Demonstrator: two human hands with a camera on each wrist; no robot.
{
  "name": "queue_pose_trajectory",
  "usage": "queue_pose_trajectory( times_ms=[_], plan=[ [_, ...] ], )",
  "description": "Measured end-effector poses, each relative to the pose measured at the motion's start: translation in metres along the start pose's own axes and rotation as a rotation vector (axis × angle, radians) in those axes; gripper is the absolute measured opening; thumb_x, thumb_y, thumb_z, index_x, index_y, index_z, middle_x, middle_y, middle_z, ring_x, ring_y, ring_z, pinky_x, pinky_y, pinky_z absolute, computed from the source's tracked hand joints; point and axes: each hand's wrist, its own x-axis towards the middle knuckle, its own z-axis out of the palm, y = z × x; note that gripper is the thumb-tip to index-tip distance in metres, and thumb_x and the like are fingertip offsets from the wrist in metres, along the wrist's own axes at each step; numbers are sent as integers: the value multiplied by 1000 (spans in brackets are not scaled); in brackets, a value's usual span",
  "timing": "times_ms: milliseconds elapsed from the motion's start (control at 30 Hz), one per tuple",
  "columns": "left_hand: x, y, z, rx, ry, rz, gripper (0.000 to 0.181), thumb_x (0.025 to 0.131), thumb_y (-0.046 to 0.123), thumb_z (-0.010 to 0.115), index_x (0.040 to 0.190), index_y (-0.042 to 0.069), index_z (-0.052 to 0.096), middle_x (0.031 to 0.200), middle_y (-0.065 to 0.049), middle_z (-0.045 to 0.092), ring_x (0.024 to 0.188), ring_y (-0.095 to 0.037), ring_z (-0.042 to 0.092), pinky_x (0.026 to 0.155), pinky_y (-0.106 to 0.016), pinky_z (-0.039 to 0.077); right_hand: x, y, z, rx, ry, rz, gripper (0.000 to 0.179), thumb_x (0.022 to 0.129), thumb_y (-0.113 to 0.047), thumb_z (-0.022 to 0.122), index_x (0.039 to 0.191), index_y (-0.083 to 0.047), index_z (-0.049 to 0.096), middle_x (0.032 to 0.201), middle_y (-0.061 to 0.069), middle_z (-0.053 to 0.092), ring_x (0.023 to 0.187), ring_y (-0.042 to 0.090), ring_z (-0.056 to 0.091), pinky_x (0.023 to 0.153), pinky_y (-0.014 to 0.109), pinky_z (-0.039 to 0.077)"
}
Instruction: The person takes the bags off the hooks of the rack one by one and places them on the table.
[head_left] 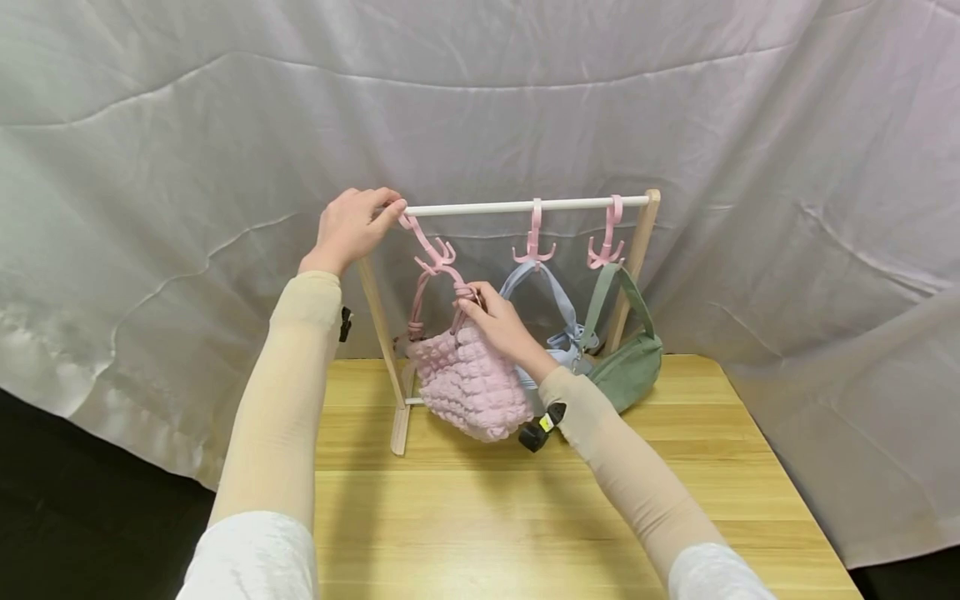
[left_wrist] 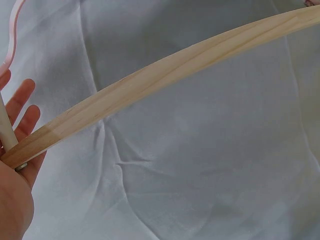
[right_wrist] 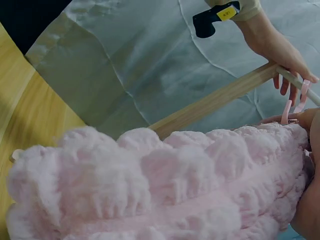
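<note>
Pink puffy handbag at the left hook, both hands at the rack

The right hand (head_left: 498,321) pinches the knotted right side of the rope handle (head_left: 463,292) between thumb and fingers; the left hand (head_left: 352,225) holds the left end of the white rail (head_left: 472,208), thumb in front and fingers reaching behind, fairly loose and spread in the left wrist view; just beside that thumb hangs a pink four-prong hook (head_left: 426,242), tilted, with the top of the rope handle at its lower prongs, though how firmly it sits there cannot be told; below hangs the pink puffy handbag (head_left: 472,375), tilted, in front of the rack and above the wooden table (head_left: 525,508); the left wooden post (head_left: 381,321) stands behind and to its left.

Farther right on the rail, a middle pink hook (head_left: 536,225) bears a light blue bag (head_left: 555,357), partly hidden by the right hand; near the right wooden post (head_left: 641,237), another pink hook (head_left: 613,221) bears a green shoulder bag (head_left: 626,372); a pale grey curtain (head_left: 480,133) hangs behind everything.
</note>
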Motion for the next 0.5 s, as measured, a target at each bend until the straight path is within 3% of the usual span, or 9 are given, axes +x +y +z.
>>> queue_pose_trajectory(
  times_ms=[500],
  plan=[
    [1, 0, 0, 8, -5, 3, 47, 100, 58, 37, 124, 27, 63, 115, -4, 70, 107, -29, 57, 86, -52, 46, 1, -16, -13, 59, -2, -27, 28, 102, -23, 50, 123, -5, 53, 112, 13, 70, 112, 24, 64, 101, 39, 46]
  ],
)
